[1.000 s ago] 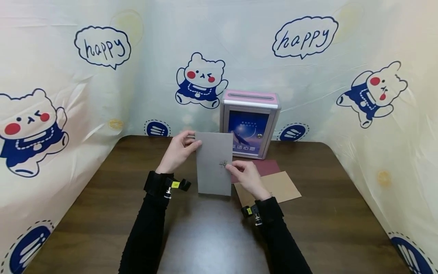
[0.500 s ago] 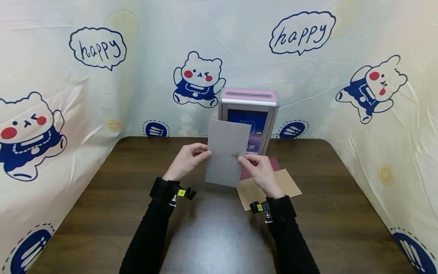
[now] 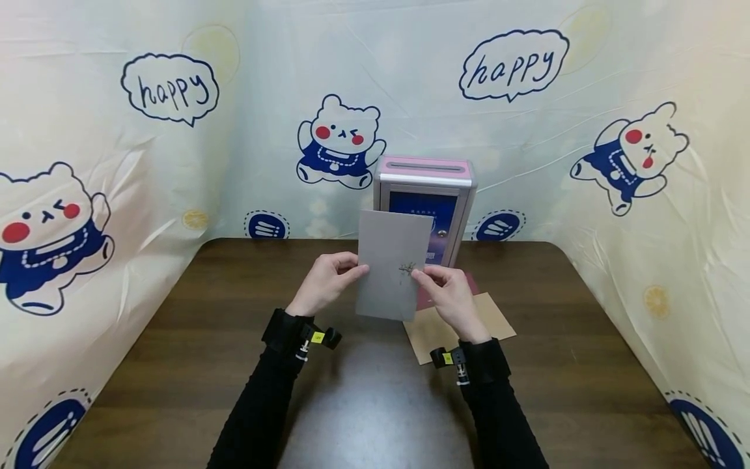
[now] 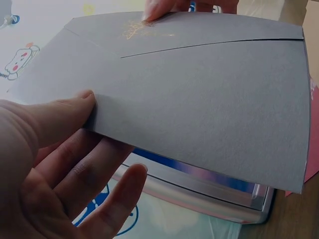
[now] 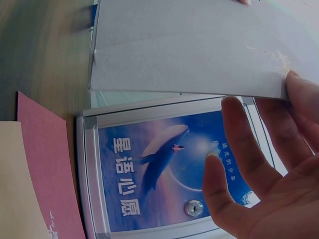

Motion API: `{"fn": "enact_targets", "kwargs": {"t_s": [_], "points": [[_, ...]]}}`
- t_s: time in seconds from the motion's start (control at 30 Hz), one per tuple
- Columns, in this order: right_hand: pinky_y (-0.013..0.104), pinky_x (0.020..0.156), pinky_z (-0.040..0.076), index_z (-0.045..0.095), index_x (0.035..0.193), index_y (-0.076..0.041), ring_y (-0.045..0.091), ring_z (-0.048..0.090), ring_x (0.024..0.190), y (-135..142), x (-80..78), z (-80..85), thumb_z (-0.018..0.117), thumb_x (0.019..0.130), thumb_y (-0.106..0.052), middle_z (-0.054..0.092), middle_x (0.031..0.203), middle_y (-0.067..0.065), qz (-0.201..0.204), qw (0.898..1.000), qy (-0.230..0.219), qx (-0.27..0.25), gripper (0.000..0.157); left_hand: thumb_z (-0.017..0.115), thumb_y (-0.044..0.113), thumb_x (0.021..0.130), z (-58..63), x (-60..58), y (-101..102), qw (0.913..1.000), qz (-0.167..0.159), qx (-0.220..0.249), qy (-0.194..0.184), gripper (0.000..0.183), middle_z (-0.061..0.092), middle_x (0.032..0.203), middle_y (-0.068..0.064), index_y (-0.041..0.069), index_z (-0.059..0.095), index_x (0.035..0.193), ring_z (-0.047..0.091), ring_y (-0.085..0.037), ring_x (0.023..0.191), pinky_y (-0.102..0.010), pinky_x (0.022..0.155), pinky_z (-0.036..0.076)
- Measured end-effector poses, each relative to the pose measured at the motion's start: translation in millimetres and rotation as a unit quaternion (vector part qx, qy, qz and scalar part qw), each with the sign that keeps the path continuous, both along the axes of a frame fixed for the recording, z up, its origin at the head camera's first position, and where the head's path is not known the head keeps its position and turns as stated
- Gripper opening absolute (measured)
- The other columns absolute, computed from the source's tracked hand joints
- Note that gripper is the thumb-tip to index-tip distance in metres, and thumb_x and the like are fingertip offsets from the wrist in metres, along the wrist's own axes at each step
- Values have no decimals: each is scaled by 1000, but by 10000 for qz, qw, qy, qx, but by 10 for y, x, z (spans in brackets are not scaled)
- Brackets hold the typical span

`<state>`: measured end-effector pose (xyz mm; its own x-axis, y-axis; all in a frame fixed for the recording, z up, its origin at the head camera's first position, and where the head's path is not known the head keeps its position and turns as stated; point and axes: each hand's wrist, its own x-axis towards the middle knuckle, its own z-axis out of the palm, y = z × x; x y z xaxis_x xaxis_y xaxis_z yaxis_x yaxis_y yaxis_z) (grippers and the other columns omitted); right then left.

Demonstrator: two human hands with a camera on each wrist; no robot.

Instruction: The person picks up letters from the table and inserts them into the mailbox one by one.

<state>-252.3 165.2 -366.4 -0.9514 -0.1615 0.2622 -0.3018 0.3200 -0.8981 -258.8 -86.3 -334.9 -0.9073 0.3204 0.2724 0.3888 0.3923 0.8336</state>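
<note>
Over the desk | left hand and right hand are pinching the grey envelope by opposite side edges | tan paper is overlapping red paper below | slotted box is standing behind | I'm thinking uneven squeezing could buckle the envelope, a loose pinch drop it

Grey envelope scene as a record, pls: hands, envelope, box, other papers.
left_hand: pinches left edge of grey envelope
right_hand: pinches its right edge, by the printed motif
grey envelope: held up, partly covering box in head view
left hand: sleeve black
right hand: sleeve black
box: upright, pink slotted top, front lock
papers: tan paper overlaps red paper
</note>
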Motion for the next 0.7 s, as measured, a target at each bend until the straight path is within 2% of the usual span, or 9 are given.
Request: {"fn": "enact_targets", "kwargs": {"t_s": [0.1, 0.3, 0.53, 0.7], "points": [[25, 59, 36, 74, 103, -4, 25, 50, 75, 31, -90, -137, 63, 97, -22, 63, 81, 13, -81, 9998, 157, -87, 22, 64, 9, 96, -5, 12, 6, 10000, 11, 41, 80, 16, 68, 96, -14, -2, 70, 104, 54, -20, 79, -30, 72, 44], [26, 60, 37, 75, 100, -8, 23, 50, 73, 0, -76, -181, 66, 95, -28, 62, 80, 10, -141, 9994, 300, -133, 23, 63, 8, 96, -51, 32, -11, 10000, 44, 69, 53, 15, 69, 98, -15, -2, 70, 105, 58, -22, 83, -33, 77, 47], [25, 60, 38, 75, 97, -6, 20, 50, 70, -29, -79, -157, 65, 96, -25, 65, 79, 10, -281, 9980, 546, -124, 21, 64, 10, 96, -337, -216, -32, 9997, 174, 136, 76, 15, 69, 98, -13, 0, 70, 105, 58, -24, 84, -34, 76, 47], [25, 59, 36, 74, 94, -5, 20, 49, 69, -12, -67, -146, 65, 96, -24, 61, 76, 15, -378, 9980, 510, -76, 22, 66, 17, 94, -374, -235, -13, 9997, 108, 215, 98, 17, 69, 97, -8, 5, 71, 105, 57, -21, 84, -36, 76, 47]]}}
